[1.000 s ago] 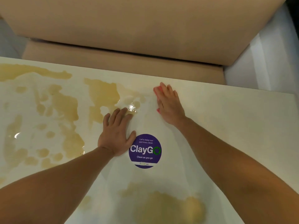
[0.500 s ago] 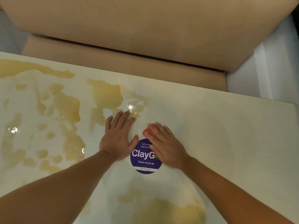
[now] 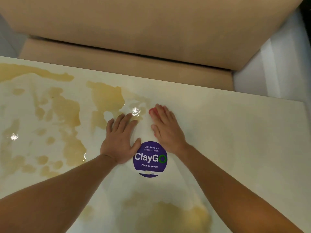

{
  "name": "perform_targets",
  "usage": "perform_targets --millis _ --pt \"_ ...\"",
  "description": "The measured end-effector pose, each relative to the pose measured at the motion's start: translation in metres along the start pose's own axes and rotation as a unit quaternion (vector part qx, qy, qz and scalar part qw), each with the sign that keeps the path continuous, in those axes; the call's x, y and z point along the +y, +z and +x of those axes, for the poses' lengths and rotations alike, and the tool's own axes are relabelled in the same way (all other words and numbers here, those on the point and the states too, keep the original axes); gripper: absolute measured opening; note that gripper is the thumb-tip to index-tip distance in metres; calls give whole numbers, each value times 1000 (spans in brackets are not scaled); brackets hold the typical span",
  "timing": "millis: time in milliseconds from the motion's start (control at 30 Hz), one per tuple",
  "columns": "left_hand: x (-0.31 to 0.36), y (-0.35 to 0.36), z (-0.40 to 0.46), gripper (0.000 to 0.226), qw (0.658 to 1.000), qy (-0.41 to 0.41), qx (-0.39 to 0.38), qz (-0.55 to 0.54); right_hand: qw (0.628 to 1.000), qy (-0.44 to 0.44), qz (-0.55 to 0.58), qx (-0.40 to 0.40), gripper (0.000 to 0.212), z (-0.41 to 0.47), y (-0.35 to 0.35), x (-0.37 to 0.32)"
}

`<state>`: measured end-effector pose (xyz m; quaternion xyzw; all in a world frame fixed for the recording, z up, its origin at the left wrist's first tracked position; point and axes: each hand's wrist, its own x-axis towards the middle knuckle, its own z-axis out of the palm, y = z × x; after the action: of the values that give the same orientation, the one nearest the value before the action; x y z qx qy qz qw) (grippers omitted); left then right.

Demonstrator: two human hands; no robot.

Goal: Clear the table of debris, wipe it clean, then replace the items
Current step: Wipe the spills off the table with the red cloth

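Wiping step underway: right hand (image 3: 168, 130) pressed flat on a red cloth (image 3: 152, 111) beside the brown spill (image 3: 107, 96), left hand (image 3: 120, 140) spread bracing the worktop (image 3: 235, 132); next likely sweeps left through puddles.

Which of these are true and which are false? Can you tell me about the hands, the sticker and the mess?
1. The left hand lies flat on the table. True.
2. The right hand is holding a blue cup. False: it presses on something red, mostly hidden under the fingers.
3. The round sticker is purple. True.
4. The brown spill is mostly on the right side of the table. False: it spreads over the left side and the near edge.
5. The sticker sits between the two wrists. True.
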<state>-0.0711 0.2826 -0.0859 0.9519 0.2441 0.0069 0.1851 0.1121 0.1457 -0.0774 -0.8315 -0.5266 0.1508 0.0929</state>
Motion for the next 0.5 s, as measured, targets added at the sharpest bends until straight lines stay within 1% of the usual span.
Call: perform_targets --millis 100,167,200,267,367,433,500 --pt "1 0 0 66 1000 -7 -4 -2 999 -24 5 -28 56 -76 11 6" --pt "1 0 -1 67 1000 -10 -6 -1 1000 -6 -2 -26 56 -118 14 30" --pt "2 0 -1 67 1000 -10 -9 3 999 23 -4 -23 57 -137 13 45" --pt "3 0 -1 67 1000 -10 -10 14 994 109 -3 -11 58 -172 8 77" --pt "6 -1 -1 69 1000 -12 -10 11 966 256 26 24 60 -226 -2 114" --pt "6 -1 -1 69 1000 -12 -9 13 944 322 42 55 62 -258 -2 120" --pt "4 0 -1 69 1000 -16 -9 21 929 360 49 71 63 -280 6 109"
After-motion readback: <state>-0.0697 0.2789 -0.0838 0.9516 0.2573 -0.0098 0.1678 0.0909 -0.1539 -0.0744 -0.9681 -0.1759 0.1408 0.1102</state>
